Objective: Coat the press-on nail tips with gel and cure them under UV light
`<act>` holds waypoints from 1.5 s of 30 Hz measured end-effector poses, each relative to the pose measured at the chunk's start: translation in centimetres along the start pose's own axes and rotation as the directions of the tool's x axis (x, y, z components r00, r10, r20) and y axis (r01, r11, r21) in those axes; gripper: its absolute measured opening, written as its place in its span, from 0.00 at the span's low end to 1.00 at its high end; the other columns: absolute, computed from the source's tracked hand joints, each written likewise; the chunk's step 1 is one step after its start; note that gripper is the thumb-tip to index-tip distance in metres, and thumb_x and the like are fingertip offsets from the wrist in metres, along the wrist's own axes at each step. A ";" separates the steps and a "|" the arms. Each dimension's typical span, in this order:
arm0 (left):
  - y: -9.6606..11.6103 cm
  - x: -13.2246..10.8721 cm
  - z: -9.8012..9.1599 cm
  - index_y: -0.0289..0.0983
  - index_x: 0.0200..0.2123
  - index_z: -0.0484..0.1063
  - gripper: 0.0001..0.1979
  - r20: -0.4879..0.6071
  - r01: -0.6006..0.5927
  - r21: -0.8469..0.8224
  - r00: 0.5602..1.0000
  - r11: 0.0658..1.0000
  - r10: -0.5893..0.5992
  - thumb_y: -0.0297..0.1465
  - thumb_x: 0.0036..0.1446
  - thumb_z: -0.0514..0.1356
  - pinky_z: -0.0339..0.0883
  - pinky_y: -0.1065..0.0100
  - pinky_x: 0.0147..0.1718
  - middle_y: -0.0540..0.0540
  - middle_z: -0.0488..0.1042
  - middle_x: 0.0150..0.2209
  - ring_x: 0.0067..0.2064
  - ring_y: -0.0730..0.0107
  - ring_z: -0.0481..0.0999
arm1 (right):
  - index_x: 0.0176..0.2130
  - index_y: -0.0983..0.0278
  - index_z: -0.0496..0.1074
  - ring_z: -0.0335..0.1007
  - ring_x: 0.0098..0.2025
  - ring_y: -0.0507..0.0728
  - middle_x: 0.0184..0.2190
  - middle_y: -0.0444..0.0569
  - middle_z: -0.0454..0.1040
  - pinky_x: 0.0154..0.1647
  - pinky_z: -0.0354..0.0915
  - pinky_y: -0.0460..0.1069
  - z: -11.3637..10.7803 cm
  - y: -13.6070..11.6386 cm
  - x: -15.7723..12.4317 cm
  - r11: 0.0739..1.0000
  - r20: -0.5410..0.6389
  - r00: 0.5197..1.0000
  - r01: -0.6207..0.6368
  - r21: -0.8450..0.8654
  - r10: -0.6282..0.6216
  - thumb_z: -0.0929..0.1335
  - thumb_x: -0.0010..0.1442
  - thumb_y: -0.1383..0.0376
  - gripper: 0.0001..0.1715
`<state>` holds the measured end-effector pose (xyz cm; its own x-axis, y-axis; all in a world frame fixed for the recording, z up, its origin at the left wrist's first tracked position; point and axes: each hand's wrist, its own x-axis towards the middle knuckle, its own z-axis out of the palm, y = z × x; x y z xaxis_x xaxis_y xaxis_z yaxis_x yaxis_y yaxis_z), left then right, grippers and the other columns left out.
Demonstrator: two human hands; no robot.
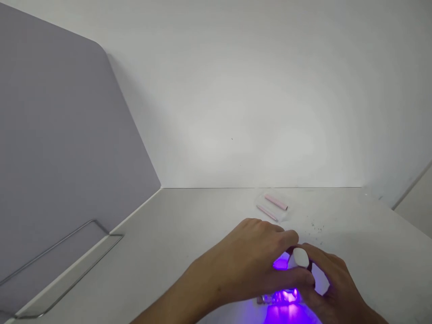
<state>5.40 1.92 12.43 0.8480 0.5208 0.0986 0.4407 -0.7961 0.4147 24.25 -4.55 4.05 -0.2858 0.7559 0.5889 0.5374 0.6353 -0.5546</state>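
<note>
My left hand [251, 258] and my right hand [332, 285] meet low on the white table [189, 234]. Both curl around a small white lamp [300, 257] that throws violet light [286, 299] onto the table under my fingers. My left fingers pinch its top and my thumb presses its side. My right fingers wrap it from the right. Something small and shiny lies in the glow beneath, too hidden to name.
A clear packet with two pink sticks [275, 206] lies just beyond my hands. A lilac divider panel [64, 148] with a metal wire bracket [84, 245] stands along the left. A white wall [256, 99] closes the back. Dark specks [315, 227] dot the table.
</note>
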 end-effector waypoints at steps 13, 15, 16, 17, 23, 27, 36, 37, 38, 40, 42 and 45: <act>0.1 0.2 0.7 0.36 0.29 0.65 0.18 -0.009 -0.039 0.066 0.999 0.997 0.039 0.43 0.67 0.57 0.53 0.69 0.26 0.55 0.65 0.22 0.21 0.77 0.56 | 0.38 0.56 0.64 0.56 0.19 0.49 0.22 0.34 0.62 0.19 0.59 0.42 0.0 -0.2 0.3 1.000 -0.022 1.000 0.020 -0.010 -0.020 0.63 0.63 0.73 0.11; 0.2 0.2 0.6 0.36 0.30 0.66 0.18 -0.007 -0.026 0.067 1.000 0.997 0.027 0.43 0.67 0.57 0.54 0.69 0.27 0.55 0.66 0.23 0.21 0.77 0.58 | 0.39 0.55 0.64 0.59 0.20 0.50 0.22 0.34 0.64 0.20 0.61 0.42 -0.1 -0.1 0.2 1.000 0.004 1.000 -0.002 -0.013 0.002 0.64 0.65 0.72 0.10; 0.2 0.2 0.5 0.36 0.30 0.67 0.18 -0.004 -0.018 0.068 1.000 0.998 0.019 0.43 0.67 0.56 0.55 0.69 0.27 0.55 0.67 0.23 0.22 0.77 0.59 | 0.40 0.55 0.65 0.61 0.20 0.50 0.22 0.35 0.66 0.21 0.63 0.43 -0.2 0.0 0.1 1.000 0.020 1.000 -0.012 -0.017 0.012 0.64 0.65 0.71 0.09; 0.3 0.3 0.5 0.36 0.30 0.67 0.18 -0.001 -0.012 0.070 1.000 0.997 0.012 0.43 0.68 0.56 0.55 0.69 0.28 0.54 0.68 0.24 0.22 0.76 0.60 | 0.43 0.55 0.66 0.63 0.20 0.50 0.23 0.35 0.68 0.22 0.65 0.43 -0.3 0.0 -0.1 1.000 0.041 0.999 -0.021 -0.021 0.022 0.64 0.65 0.71 0.10; 0.4 0.4 0.4 0.37 0.30 0.68 0.16 -0.003 -0.013 0.082 1.000 0.997 0.013 0.41 0.67 0.57 0.56 0.69 0.27 0.55 0.67 0.23 0.21 0.77 0.60 | 0.53 0.56 0.69 0.71 0.21 0.54 0.23 0.40 0.74 0.18 0.66 0.44 -0.7 0.6 -1.0 0.984 0.125 0.983 -0.121 -0.128 0.137 0.66 0.64 0.65 0.17; 0.5 0.4 0.4 0.37 0.29 0.66 0.17 -0.006 -0.013 0.080 1.000 0.997 0.013 0.41 0.66 0.57 0.55 0.69 0.26 0.56 0.66 0.22 0.20 0.77 0.58 | 0.50 0.56 0.71 0.72 0.22 0.54 0.23 0.40 0.74 0.18 0.67 0.44 -0.7 0.9 -1.2 0.975 0.147 0.973 -0.153 -0.160 0.177 0.66 0.63 0.65 0.15; 0.4 0.3 0.4 0.36 0.26 0.64 0.19 -0.021 -0.023 0.091 0.999 0.996 0.025 0.41 0.66 0.57 0.53 0.69 0.26 0.56 0.64 0.21 0.21 0.77 0.56 | 0.44 0.56 0.72 0.70 0.22 0.53 0.21 0.38 0.70 0.18 0.65 0.43 -0.8 0.6 -1.1 0.975 0.183 0.964 -0.166 -0.149 0.193 0.67 0.59 0.68 0.13; 0.4 0.3 0.5 0.36 0.26 0.63 0.19 -0.022 -0.020 0.096 1.000 0.995 0.022 0.41 0.67 0.57 0.52 0.69 0.25 0.56 0.63 0.21 0.21 0.77 0.55 | 0.44 0.56 0.71 0.69 0.22 0.53 0.21 0.38 0.69 0.18 0.64 0.43 -0.8 0.6 -1.0 0.974 0.189 0.962 -0.172 -0.146 0.198 0.67 0.60 0.68 0.12; 0.4 0.3 0.5 0.36 0.26 0.63 0.20 -0.022 -0.017 0.102 1.000 0.995 0.020 0.42 0.67 0.57 0.52 0.69 0.25 0.56 0.63 0.21 0.20 0.77 0.55 | 0.43 0.56 0.71 0.68 0.22 0.53 0.22 0.38 0.69 0.18 0.64 0.43 -0.8 0.5 -1.0 0.974 0.193 0.960 -0.175 -0.145 0.201 0.67 0.60 0.68 0.11; 0.5 0.3 0.6 0.36 0.26 0.63 0.20 -0.026 -0.017 0.112 0.999 0.994 0.020 0.42 0.67 0.57 0.51 0.68 0.25 0.55 0.63 0.21 0.20 0.77 0.54 | 0.41 0.56 0.70 0.66 0.22 0.53 0.21 0.38 0.67 0.19 0.64 0.43 -0.7 0.5 -0.9 0.974 0.202 0.959 -0.172 -0.149 0.201 0.65 0.60 0.70 0.10; 0.4 0.3 0.6 0.35 0.26 0.62 0.20 -0.029 -0.024 0.105 0.999 0.994 0.028 0.42 0.66 0.57 0.51 0.68 0.24 0.55 0.63 0.21 0.20 0.77 0.53 | 0.40 0.56 0.68 0.63 0.21 0.52 0.21 0.37 0.65 0.21 0.64 0.43 -0.6 0.6 -0.9 0.975 0.220 0.956 -0.163 -0.151 0.194 0.64 0.60 0.71 0.10; 0.3 0.2 0.5 0.35 0.25 0.61 0.21 -0.034 -0.031 0.084 0.999 0.996 0.034 0.42 0.66 0.57 0.50 0.68 0.24 0.56 0.62 0.20 0.20 0.78 0.53 | 0.39 0.56 0.66 0.60 0.21 0.52 0.21 0.36 0.63 0.22 0.63 0.44 -0.5 0.6 -1.0 0.978 0.232 0.956 -0.147 -0.146 0.178 0.63 0.59 0.73 0.12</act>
<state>5.89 1.62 12.14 0.8519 0.5038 0.1428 0.4376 -0.8347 0.3345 25.30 -4.97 3.42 -0.3618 0.8725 0.3283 0.6833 0.4878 -0.5433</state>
